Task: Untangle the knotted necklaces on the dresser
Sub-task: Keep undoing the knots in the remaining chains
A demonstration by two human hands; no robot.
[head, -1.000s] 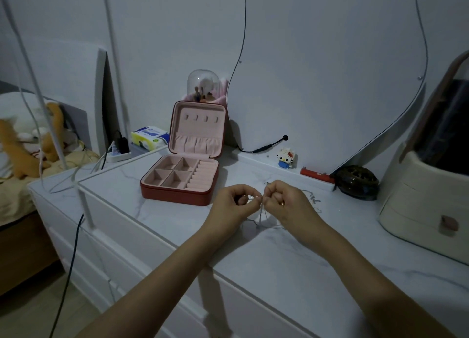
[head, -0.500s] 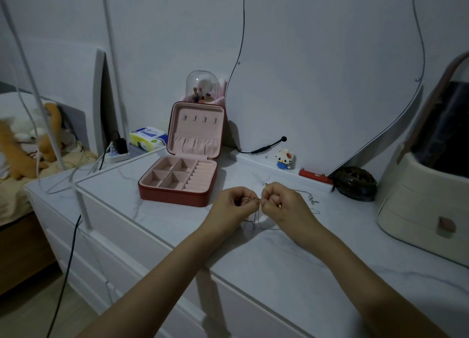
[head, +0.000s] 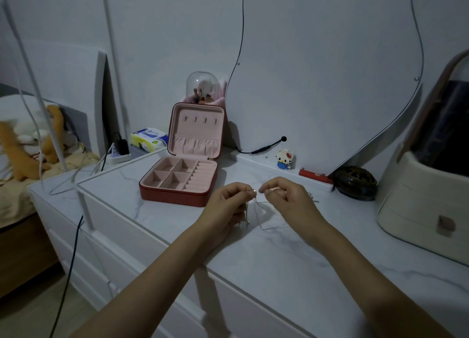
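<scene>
- Left hand (head: 229, 202) and right hand (head: 286, 198): two, each pinching thin necklaces (head: 257, 211); strand count unclear.
- One open jewelry box (head: 182, 178) beyond left hand on counter (head: 279, 256).

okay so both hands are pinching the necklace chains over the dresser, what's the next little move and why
Probably ease the left hand and right hand slowly apart. Both pinch the necklace chains almost fingertip to fingertip, with loose loops hanging below onto the dresser, so gentle spreading should loosen the tangle.
</scene>
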